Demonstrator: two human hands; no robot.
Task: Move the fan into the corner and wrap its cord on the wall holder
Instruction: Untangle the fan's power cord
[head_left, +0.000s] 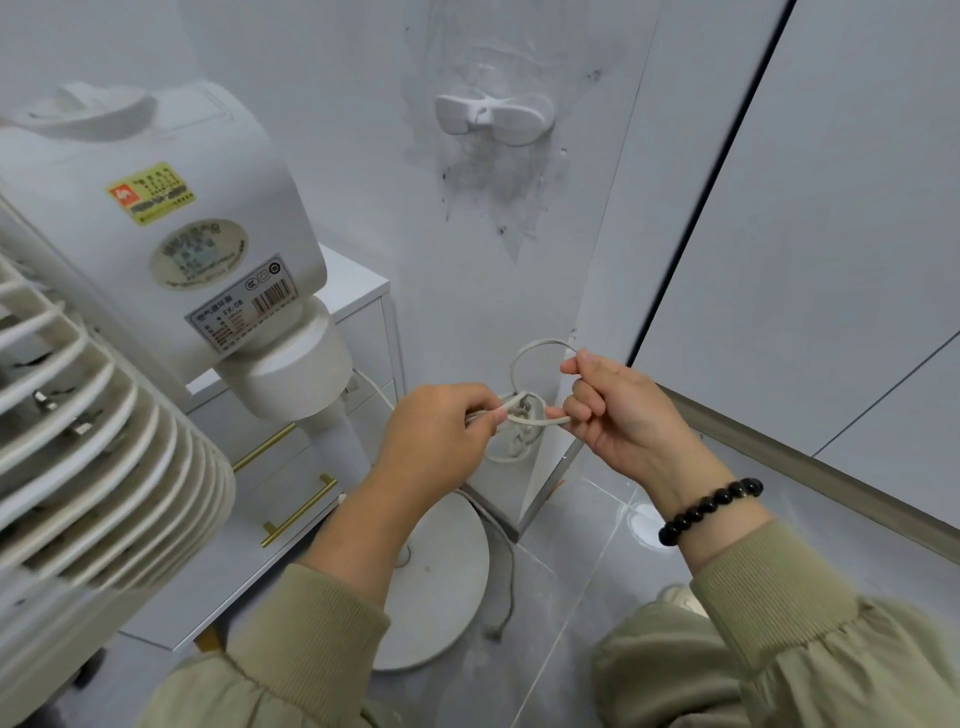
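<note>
A white pedestal fan (171, 249) fills the left of the view, its motor housing and grille close to me and its round base (441, 582) on the floor by the wall corner. Its white cord (537, 345) is gathered into loops between my hands. My left hand (436, 436) grips the bundled loops, and my right hand (613, 410) pinches a strand and an upright loop. The white wall holder (493, 117) is fixed on the wall above, well clear of both hands, with nothing on it.
A white drawer cabinet (358, 291) with gold handles stands behind the fan. White cupboard doors (831, 208) run along the right. A loose stretch of cord trails on the grey tiled floor (571, 597) beside the base. A shoe tip (680, 597) shows lower right.
</note>
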